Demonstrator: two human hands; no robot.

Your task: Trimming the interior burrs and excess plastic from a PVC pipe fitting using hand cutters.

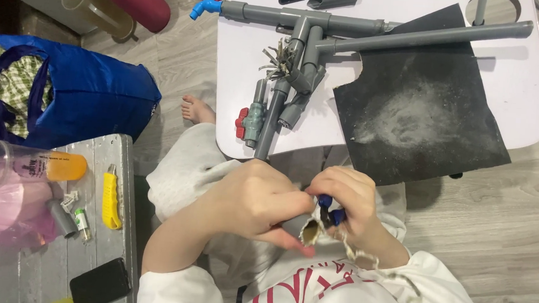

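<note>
Our left hand (251, 200) closed around a grey pipe end (308, 232) in our lap, just below the white table's (536, 80) near edge. Our right hand (357, 203) pinched a blue-tipped tool (328, 206) at the pipe's mouth, frayed fibre (369, 259) trailing. Little room lay between table and knees. We counted one black sheet (421, 111), one red valve (249, 120), one yellow knife (111, 199).

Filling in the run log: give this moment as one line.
left hand: grips pipe end | right hand: holds blue-handled tool at pipe end | grey pipe assembly on white table
</note>
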